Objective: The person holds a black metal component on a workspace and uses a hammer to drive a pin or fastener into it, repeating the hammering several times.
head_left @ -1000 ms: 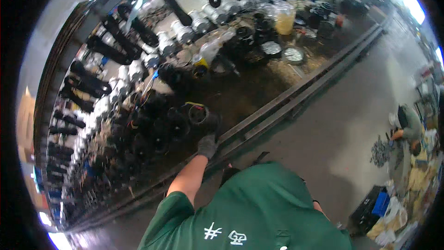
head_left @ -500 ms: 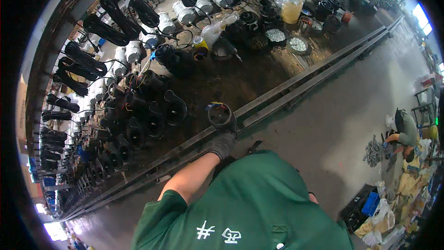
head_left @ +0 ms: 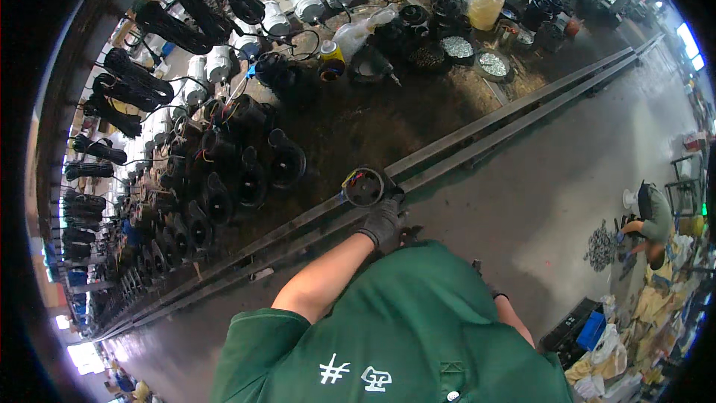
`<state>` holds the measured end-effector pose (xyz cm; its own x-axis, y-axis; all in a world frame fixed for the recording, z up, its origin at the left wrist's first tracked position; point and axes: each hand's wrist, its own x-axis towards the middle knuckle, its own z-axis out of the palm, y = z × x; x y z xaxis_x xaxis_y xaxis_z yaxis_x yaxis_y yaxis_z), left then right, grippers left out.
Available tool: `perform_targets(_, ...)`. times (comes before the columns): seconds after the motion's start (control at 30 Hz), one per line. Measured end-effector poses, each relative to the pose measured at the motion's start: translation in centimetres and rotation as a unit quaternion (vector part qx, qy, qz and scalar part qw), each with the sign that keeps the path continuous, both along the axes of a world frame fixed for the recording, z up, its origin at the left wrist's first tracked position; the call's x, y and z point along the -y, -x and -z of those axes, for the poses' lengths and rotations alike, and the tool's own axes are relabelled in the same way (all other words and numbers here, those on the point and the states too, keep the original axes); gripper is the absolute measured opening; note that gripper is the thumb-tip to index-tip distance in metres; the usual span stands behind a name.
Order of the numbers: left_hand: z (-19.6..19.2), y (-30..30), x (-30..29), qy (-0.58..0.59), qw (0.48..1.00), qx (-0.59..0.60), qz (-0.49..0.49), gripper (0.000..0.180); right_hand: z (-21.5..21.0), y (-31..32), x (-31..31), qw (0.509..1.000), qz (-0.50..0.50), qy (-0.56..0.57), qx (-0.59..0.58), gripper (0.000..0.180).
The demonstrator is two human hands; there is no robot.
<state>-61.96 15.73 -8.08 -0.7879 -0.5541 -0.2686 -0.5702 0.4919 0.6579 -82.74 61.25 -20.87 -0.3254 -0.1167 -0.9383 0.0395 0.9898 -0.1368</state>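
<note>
A round dark housing [head_left: 364, 188], open at the top with coloured wires at its left rim, sits at the bench's front rail. My left hand [head_left: 382, 222], in a dark grey glove, is closed round its near right side. My right forearm [head_left: 514, 321] shows at the right of my green shirt. Of my right hand [head_left: 498, 295] only a dark gloved edge can be seen; the shirt hides its fingers. Left of the held housing, several black scroll-shaped casings [head_left: 286, 160] stand in a row on the bench.
Along the bench's back are a power drill [head_left: 373, 67], a yellow can [head_left: 330, 56], bowls of small metal parts [head_left: 492, 65] and white cylinders [head_left: 306, 4]. Coiled black cables [head_left: 190, 4] hang at left. On the floor at right, a person [head_left: 656, 213] bends beside a metal heap [head_left: 600, 246].
My left hand and the housing have shifted slightly right and down in the picture. More of my right forearm now shows beside the shirt. The whole view has turned a little.
</note>
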Motion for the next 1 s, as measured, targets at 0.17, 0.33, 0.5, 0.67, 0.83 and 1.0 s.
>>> perform_targets(0.17,-3.6,-3.6,-0.1,0.069,0.992,-0.087,0.050,0.050,-1.8,0.8,4.2,0.997,-0.067,0.039,-0.022,0.053)
perform_targets(0.33,-11.8,-7.9,-0.4,0.237,0.970,-0.054,0.019,0.055,-5.3,2.0,11.4,0.976,-0.151,0.149,-0.043,0.052)
perform_targets(0.5,-14.7,-5.7,2.1,0.402,0.915,0.002,-0.027,0.074,-9.7,0.7,19.8,0.876,-0.189,0.394,-0.202,0.047)
perform_targets(0.67,-14.0,-3.1,5.5,0.152,0.987,0.049,-0.019,0.089,-12.2,-0.8,27.7,0.874,-0.200,0.421,-0.139,0.042)
perform_targets(0.83,-13.3,-2.2,4.6,0.174,0.978,0.087,-0.075,0.086,-10.7,-1.8,31.3,0.799,-0.263,0.512,-0.176,0.039)
perform_targets(1.0,-13.2,-1.7,3.3,0.173,0.969,0.141,-0.103,0.081,-8.7,-1.5,31.7,0.727,-0.429,0.471,-0.256,0.040)
